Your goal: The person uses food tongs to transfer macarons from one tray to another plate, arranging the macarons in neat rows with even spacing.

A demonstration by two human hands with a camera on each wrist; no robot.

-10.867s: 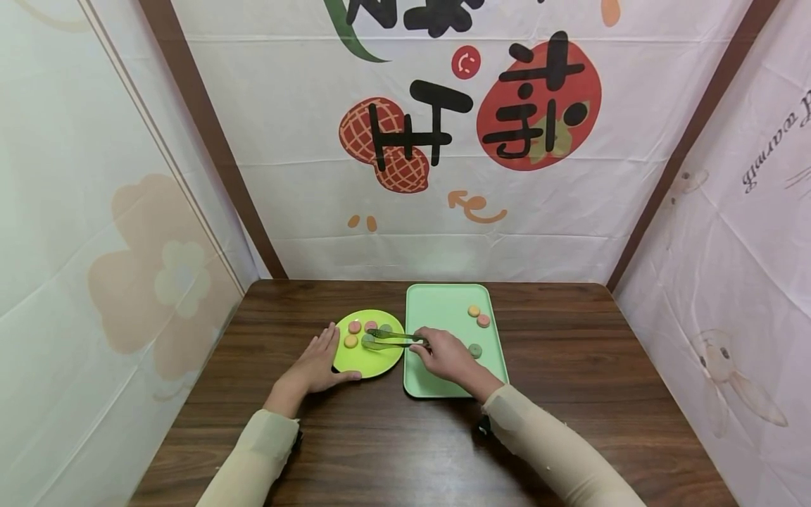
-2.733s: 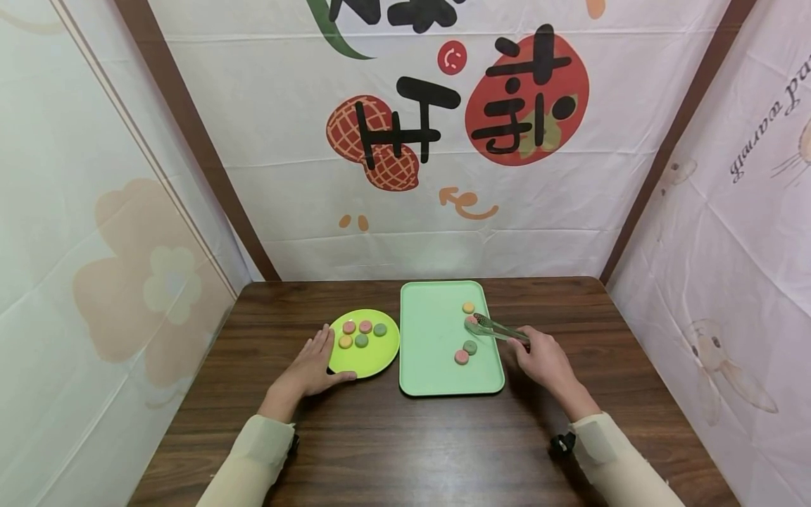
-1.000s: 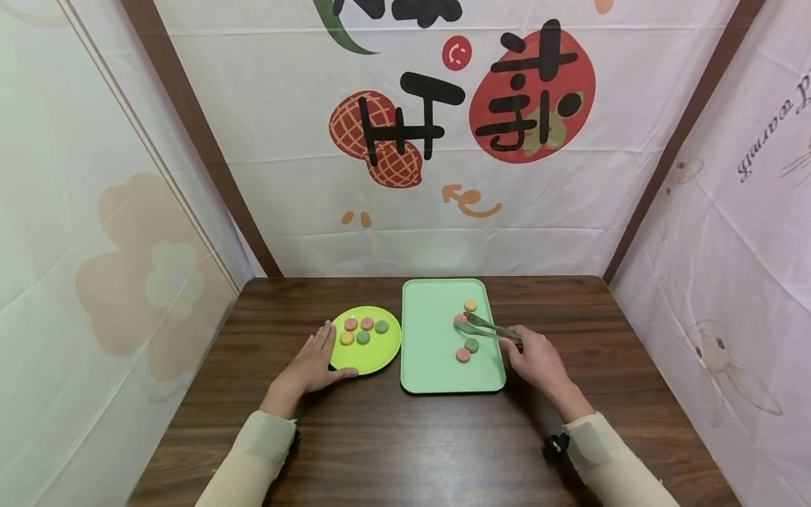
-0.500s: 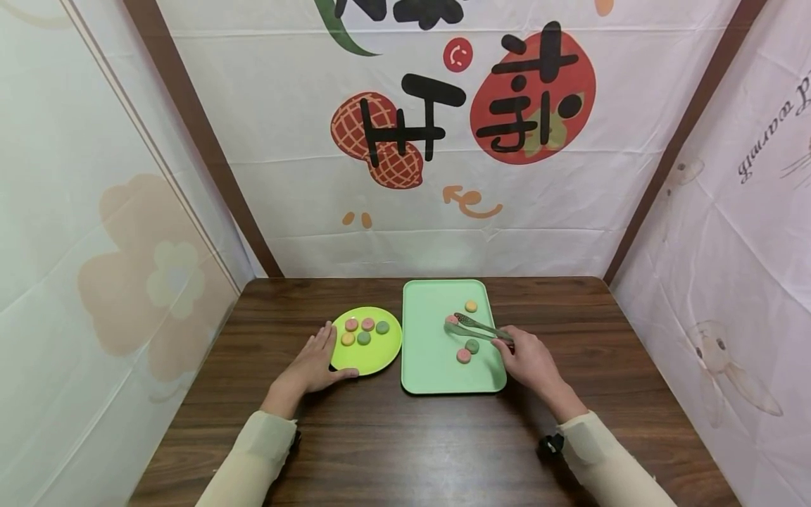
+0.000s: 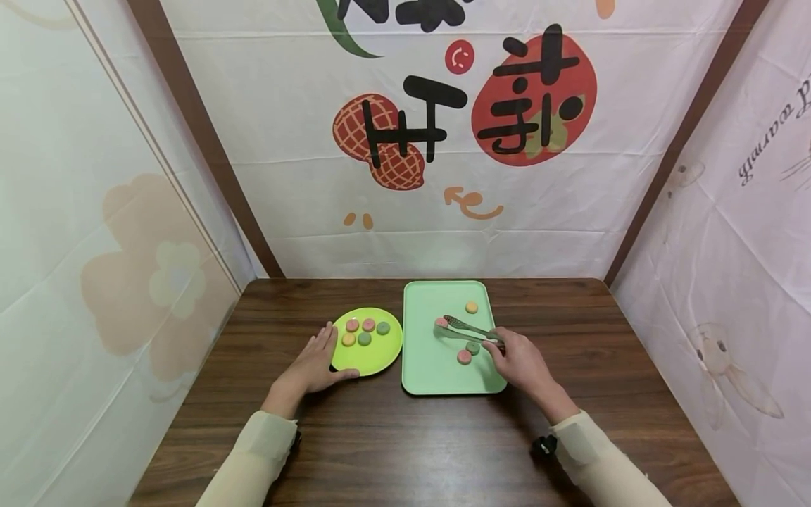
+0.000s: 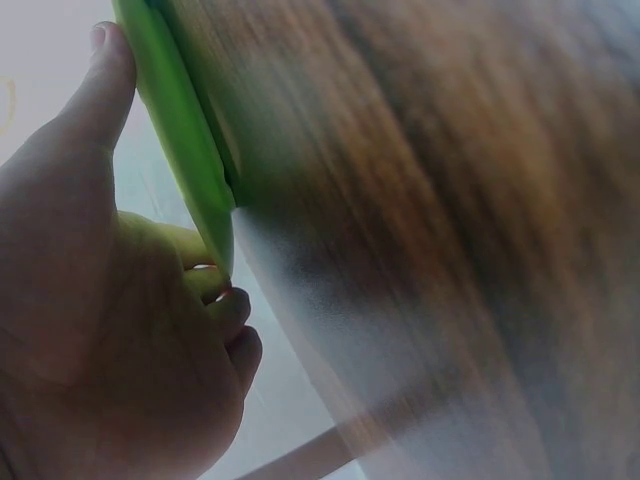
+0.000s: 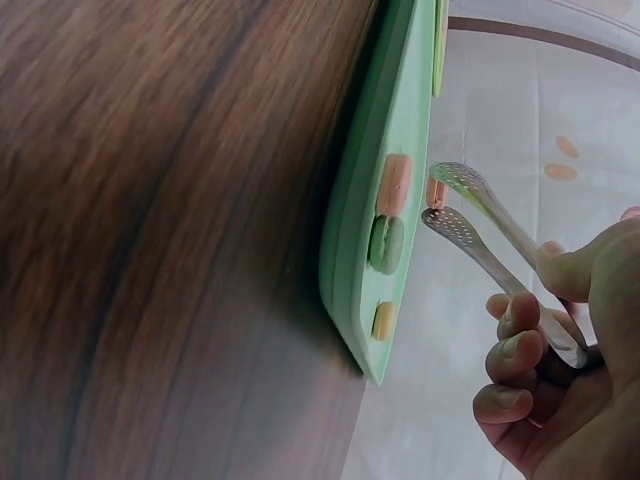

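Observation:
My right hand (image 5: 519,359) holds metal tongs (image 5: 470,329) with perforated tips over the green tray (image 5: 424,373). Between those tips is a pink macaron (image 5: 441,322), lifted off the tray in the right wrist view, where the thumb and curled fingers (image 7: 515,350) squeeze the tongs. Lower on the tray lie another pink macaron (image 5: 464,357) and a green macaron (image 5: 472,348), touching; a yellow macaron (image 5: 472,308) sits near the far right corner. My left hand (image 5: 313,362) rests with spread fingers against the left rim of the yellow-green plate (image 5: 380,360), thumb at its front edge.
Several macarons, among them a yellow one (image 5: 349,339) and a green one (image 5: 383,328), lie in two rows on the plate. Plate and tray stand side by side on a dark wooden table (image 5: 405,451). A printed cloth wall (image 5: 285,176) rises behind.
Over the last second the right hand has carried the tongs and pink macaron leftward across the tray. Earlier it set a pink macaron beside the green one. The left hand stays at the plate.

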